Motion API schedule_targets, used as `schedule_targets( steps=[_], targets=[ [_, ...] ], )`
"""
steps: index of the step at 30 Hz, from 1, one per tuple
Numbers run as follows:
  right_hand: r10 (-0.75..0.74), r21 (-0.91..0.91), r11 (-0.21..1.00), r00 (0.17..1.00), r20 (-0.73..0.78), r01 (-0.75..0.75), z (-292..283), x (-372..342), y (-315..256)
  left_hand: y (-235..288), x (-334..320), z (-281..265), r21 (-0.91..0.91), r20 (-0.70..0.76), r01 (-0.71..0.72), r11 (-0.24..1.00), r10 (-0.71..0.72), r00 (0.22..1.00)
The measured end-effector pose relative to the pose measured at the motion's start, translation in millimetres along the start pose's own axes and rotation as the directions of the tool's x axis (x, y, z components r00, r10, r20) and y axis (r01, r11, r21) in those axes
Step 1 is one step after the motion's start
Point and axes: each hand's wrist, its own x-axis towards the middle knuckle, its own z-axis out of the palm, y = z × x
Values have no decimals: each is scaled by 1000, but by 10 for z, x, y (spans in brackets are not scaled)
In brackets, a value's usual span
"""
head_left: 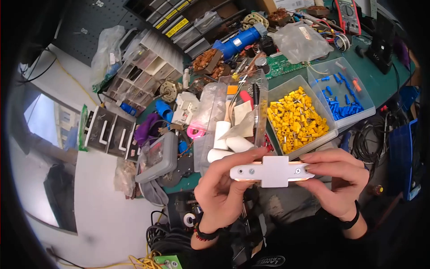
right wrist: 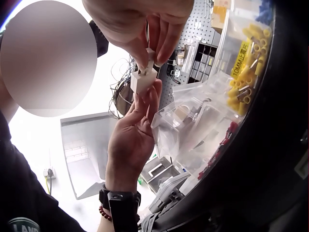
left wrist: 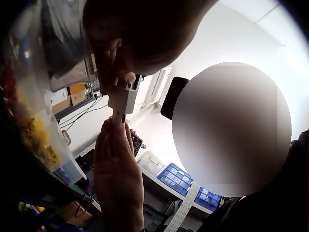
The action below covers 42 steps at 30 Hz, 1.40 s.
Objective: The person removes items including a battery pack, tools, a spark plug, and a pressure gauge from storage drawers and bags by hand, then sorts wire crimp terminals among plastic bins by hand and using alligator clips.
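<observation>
Partly, both hands cover the white bar they pinch.

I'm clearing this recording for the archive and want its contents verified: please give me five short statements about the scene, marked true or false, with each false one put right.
1. The left hand and the right hand both hold the white piece. True.
2. The yellow pieces and the blue pieces are mixed together. False: the blue pieces lie in a separate clear bin.
3. A cross-slot screw shows on the white piece, near the right hand. True.
4. The wide middle block of the white piece is hidden under the left hand. False: in the head view the block shows uncovered between the hands.
5. A red-edged multimeter is farther back than the yellow pieces. True.
</observation>
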Motion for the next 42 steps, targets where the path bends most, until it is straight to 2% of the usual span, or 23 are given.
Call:
schedule_targets(
  steps=[2, 8, 19, 25, 27, 29, 32, 33, 35, 37, 39, 41, 42],
  targets=[
    [53, -3, 999, 997, -51, -54, 15, -22, -10, -10, 1, 21, -6, -1, 0, 1000, 0, 1000],
    [75, -15, 997, 995, -62, -76, 29, -38, 1, 38, 11, 3, -69, 59, 36, 997, -32, 998],
    [134, 107, 986, 990, -51, -128, 60, -66, 55, 41, -18, 59, -10, 5, 18, 1000, -18, 1000],
    [167, 128, 977, 985, 33, -170, 5, -78, 34, 92, -71, 72, 124, -9, -1, 992, 2, 1000],
    [230, 155, 959, 970, 73, -239, 1, -109, 55, 178, -112, 69, 240, -2, 38, 970, -39, 999],
    [177, 171, 967, 980, 90, -191, 4, -119, 88, 233, -101, 46, 277, 36, 14, 961, -25, 999],
    [268, 246, 928, 960, 77, -278, 29, -162, 80, 330, -32, -22, 354, 50, -79, 932, 66, 997],
    [253, 242, 933, 963, 88, -268, 49, -170, 89, 345, -21, -63, 355, 37, -88, 931, 80, 996],
    [249, 228, 940, 967, 44, -253, 77, -249, 146, 356, -14, -147, 567, -54, -92, 818, 149, 987],
    [223, 191, 954, 973, 56, -230, 91, -400, 231, 318, 43, -207, 618, -99, -66, 783, 160, 982],
    [230, 249, 946, 971, -65, -207, 141, -469, 273, 300, 85, -254, 779, -59, 51, 625, -9, 998],
    [213, 188, 960, 977, -8, -208, 140, -513, 317, 208, 64, -302, 798, -39, 63, 599, -53, 998],
    [269, 223, 945, 956, -118, -239, 183, -533, 310, 184, 64, -308, 812, -13, 55, 582, -76, 997]
  ],
)
